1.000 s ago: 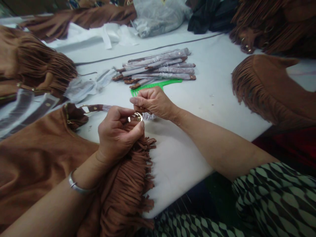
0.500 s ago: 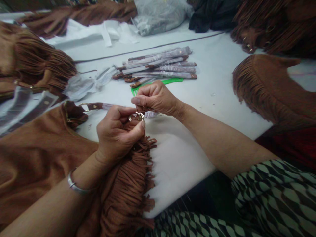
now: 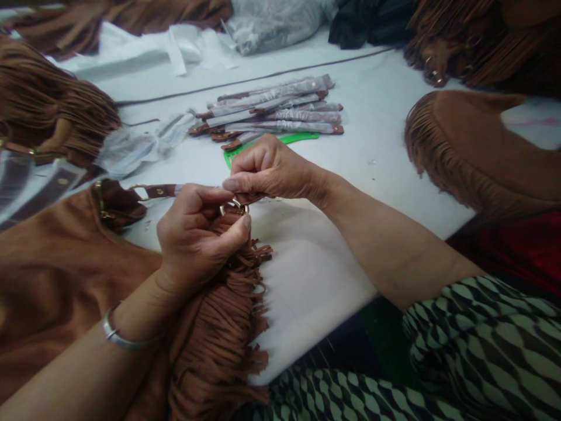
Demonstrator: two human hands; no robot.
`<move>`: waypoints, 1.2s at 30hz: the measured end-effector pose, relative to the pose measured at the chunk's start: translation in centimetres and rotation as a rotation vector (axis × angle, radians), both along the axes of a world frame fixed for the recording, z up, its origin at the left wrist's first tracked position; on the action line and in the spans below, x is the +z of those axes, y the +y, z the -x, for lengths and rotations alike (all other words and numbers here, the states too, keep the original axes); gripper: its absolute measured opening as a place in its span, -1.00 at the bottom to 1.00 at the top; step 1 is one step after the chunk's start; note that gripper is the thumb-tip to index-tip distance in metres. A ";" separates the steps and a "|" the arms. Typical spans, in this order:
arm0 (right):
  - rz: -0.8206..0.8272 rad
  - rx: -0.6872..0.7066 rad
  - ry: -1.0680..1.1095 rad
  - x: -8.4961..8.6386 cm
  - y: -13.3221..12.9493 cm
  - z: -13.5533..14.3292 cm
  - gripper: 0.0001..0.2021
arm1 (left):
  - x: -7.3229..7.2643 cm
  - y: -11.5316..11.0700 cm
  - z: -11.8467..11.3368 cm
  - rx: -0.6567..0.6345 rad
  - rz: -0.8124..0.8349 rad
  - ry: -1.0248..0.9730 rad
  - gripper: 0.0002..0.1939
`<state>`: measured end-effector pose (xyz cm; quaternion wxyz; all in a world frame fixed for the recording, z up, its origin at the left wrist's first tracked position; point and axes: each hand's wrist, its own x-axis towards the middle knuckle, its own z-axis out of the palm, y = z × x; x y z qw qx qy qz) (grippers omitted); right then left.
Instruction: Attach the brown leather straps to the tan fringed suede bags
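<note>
Your L hand [image 3: 199,237] pinches the metal ring [image 3: 236,203] at top of the fringed bag [image 3: 65,286]; bag lies 8 o'c of ring, fringe [image 3: 219,339] approx 6. Your R hand [image 3: 272,169], at 2 o'c, pinches a brown strap end [image 3: 251,198] just beside ring; contact unclear. Wrapped straps [image 3: 280,106] piled on tabletop [image 3: 315,251], 1 o'c, farther off, w/ green comb-like tool [image 3: 302,138] along near edge.

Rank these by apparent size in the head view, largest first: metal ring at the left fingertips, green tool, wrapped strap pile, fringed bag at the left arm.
1. Fringed bag, cut off by the frame
2. Wrapped strap pile
3. Green tool, partly hidden
4. Metal ring
</note>
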<state>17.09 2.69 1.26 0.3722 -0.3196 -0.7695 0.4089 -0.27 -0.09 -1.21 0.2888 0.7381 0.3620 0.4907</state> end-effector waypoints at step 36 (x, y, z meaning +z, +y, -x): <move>0.549 0.052 -0.066 -0.1 0.7 -1.8 -0.56 | -0.3 0.3 0.0 0.013 -0.108 0.372 -0.70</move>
